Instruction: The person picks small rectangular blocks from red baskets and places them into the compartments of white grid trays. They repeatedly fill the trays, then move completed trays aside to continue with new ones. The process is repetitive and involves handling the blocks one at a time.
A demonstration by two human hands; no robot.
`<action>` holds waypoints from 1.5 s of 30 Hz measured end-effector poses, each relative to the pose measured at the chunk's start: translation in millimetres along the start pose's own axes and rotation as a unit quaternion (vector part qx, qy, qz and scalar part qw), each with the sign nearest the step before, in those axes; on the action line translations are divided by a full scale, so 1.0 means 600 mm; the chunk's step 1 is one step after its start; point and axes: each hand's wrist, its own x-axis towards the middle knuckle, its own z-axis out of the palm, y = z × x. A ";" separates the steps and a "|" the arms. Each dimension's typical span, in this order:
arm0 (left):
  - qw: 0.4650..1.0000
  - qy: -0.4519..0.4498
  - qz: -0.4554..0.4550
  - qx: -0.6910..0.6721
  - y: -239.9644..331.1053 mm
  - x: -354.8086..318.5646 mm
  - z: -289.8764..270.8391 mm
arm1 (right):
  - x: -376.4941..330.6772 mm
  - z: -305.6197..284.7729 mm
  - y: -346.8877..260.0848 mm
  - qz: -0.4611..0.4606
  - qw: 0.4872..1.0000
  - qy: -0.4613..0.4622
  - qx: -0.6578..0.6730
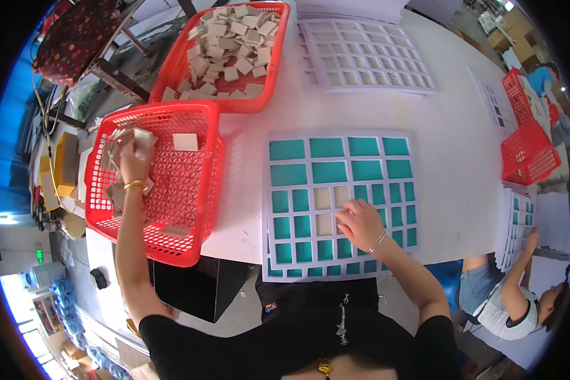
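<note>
My left hand (135,163) reaches into the left part of a red plastic basket (212,164), its fingers closed on a small square beige tile (144,137). More tiles lie around it, with a single square tile (185,142) farther right. In front of me lies a white grid frame (304,185) with teal-backed compartments. A few beige tiles (322,198) fill cells in its middle. Over those cells my right hand (363,227) is bent, fingertips drawn together at a cell beside the tiles; what they grip, if anything, is hidden.
Behind the near basket stands a second red basket (269,82) heaped with beige tiles. White grid frames (373,54) are stacked at the table's far side. At the right, another person (506,304) reaches toward a stack of frames (516,221), near more red baskets (529,152).
</note>
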 end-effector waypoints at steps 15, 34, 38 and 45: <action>0.799 -0.361 0.181 -0.445 0.613 -0.153 0.141 | 0.141 -0.119 0.034 0.096 0.766 0.117 0.624; 0.892 -0.282 0.352 -0.029 0.551 -0.146 0.333 | 0.034 -0.071 0.148 0.314 0.760 0.287 0.491; 0.880 -0.263 0.394 -0.017 0.543 -0.150 0.319 | 0.069 -0.027 0.134 0.282 0.856 0.224 0.371; 0.850 -0.341 0.400 -0.021 0.522 -0.149 0.308 | 0.121 0.030 0.127 0.233 0.930 0.129 0.253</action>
